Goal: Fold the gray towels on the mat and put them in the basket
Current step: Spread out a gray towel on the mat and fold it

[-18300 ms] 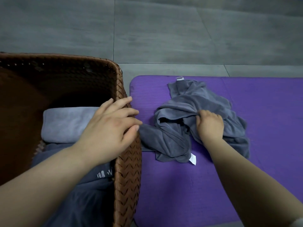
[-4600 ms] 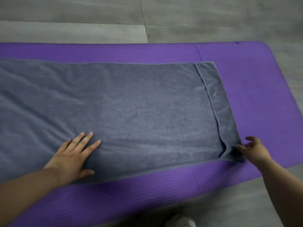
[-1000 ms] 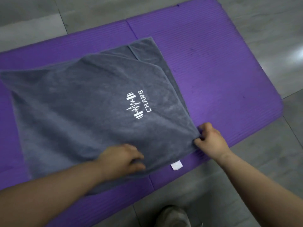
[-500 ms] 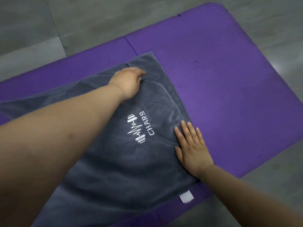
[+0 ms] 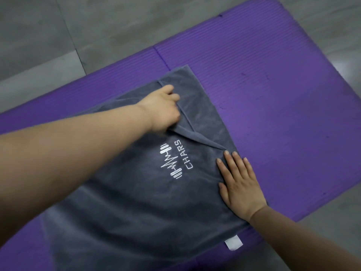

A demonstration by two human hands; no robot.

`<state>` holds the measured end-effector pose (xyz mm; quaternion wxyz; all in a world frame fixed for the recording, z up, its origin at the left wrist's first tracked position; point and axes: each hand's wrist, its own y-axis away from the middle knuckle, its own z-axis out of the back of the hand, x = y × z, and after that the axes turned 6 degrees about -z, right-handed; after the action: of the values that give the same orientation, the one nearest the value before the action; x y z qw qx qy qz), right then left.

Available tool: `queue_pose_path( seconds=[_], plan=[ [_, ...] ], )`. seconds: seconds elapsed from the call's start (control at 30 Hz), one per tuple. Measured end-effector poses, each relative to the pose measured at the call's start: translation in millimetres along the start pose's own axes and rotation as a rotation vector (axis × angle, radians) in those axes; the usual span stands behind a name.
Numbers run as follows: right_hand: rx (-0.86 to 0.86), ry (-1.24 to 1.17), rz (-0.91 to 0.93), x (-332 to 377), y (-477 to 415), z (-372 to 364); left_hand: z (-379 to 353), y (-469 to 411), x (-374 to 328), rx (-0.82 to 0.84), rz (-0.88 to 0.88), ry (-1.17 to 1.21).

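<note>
A gray towel (image 5: pixel 136 202) with a white "CHARS" logo lies folded over on the purple mat (image 5: pixel 273 94). My left hand (image 5: pixel 162 108) reaches across to the far corner and pinches the upper layer's edge, which is drawn back a little from the lower layer. My right hand (image 5: pixel 240 184) lies flat, fingers apart, on the towel's right edge. A white tag (image 5: pixel 233 244) sticks out at the near right corner. The basket is out of view.
Gray floor tiles (image 5: pixel 97 26) surround the mat. The mat's right end, with its rounded corner, is bare purple foam.
My left hand has closed on the far corner of the top layer and pulled it slightly toward me. My right hand stays flat on the right edge.
</note>
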<state>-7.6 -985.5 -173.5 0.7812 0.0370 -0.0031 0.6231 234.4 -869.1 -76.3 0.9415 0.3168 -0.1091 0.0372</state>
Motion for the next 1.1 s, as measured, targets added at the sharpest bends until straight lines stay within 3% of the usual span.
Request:
queue_pose_path(
  seconds=[0.17, 0.37, 0.67, 0.73, 0.8, 0.9, 0.97, 1.1],
  plan=[
    [0.001, 0.007, 0.003, -0.5, -0.3, -0.2, 12.3, 13.4, 51.7, 0.128, 0.161, -0.062],
    [-0.013, -0.013, 0.001, -1.4, -1.1, -0.7, 30.2, -5.9, 92.7, -0.040, 0.402, -0.038],
    [-0.023, -0.026, 0.017, -4.8, -1.0, -5.3, 10.8, -66.4, 63.5, -0.427, 0.902, 0.881],
    [-0.023, -0.014, 0.019, -5.1, -0.3, -5.8, -0.2, -71.4, 52.9, -0.460, 0.893, 1.127],
    [-0.026, -0.016, 0.012, -4.3, -0.4, -5.0, -10.8, -65.1, 41.3, -0.430, 0.754, 1.314],
    [-0.028, -0.016, 0.009, -4.5, -1.0, -3.4, -23.7, -33.7, 28.3, -0.392, 0.624, 1.152],
    [-0.023, -0.006, 0.003, -3.6, -0.4, -1.9, -36.8, -0.8, 17.4, -0.387, 0.605, 1.001],
    [0.016, -0.045, -0.013, 0.6, -2.9, 5.2, -76.5, 83.2, -31.1, -0.294, 0.619, 0.925]
  ],
)
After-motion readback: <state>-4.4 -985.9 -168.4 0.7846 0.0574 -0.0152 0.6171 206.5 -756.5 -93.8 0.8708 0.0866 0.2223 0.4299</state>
